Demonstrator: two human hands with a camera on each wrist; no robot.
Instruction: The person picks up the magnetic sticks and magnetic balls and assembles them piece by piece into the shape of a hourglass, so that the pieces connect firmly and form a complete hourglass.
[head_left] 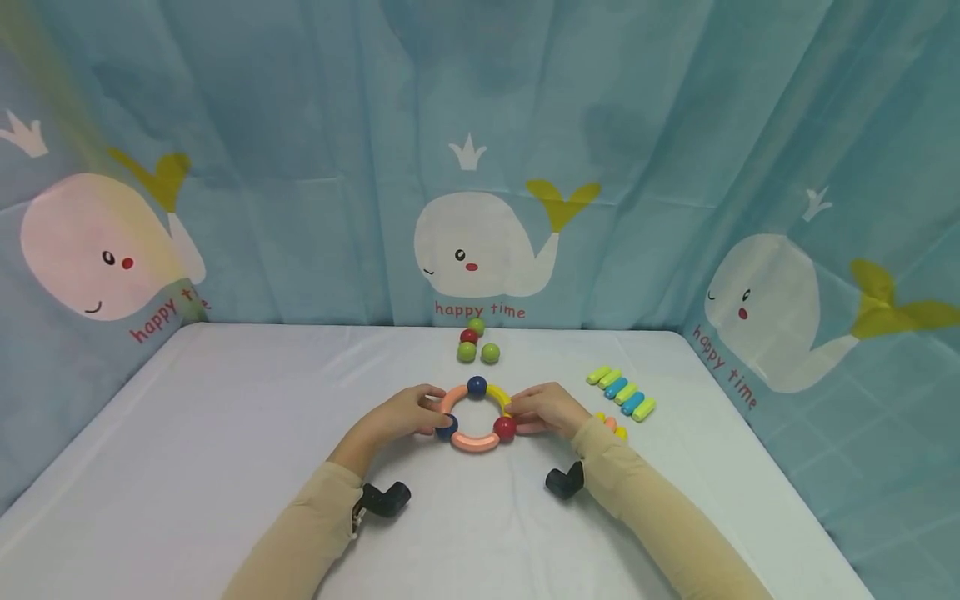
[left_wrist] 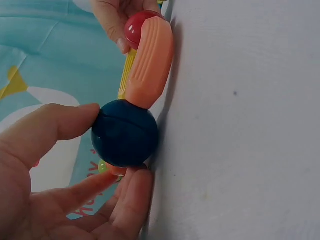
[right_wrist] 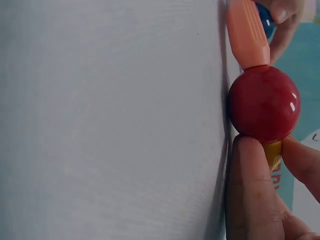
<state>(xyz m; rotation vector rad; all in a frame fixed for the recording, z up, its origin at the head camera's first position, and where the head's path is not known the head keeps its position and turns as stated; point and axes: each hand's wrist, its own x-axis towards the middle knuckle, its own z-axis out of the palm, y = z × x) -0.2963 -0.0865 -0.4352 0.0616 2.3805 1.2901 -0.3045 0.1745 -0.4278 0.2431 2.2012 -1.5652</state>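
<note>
A closed toy ring of plastic balls and curved rods lies flat on the white table, with a salmon rod at its near side. My left hand pinches the ring's left dark blue ball between thumb and fingers. On the other side my right hand pinches the ring at the yellow curved rod, its fingertips right against the red ball. Another dark blue ball tops the ring, and a second salmon rod runs down its left side, partly behind the left fingers.
Behind the ring sit several green balls and a dark red ball. A row of short lime and blue rods lies to the right. Partly behind the right wrist are yellow and salmon curved pieces. A whale-print curtain borders the table.
</note>
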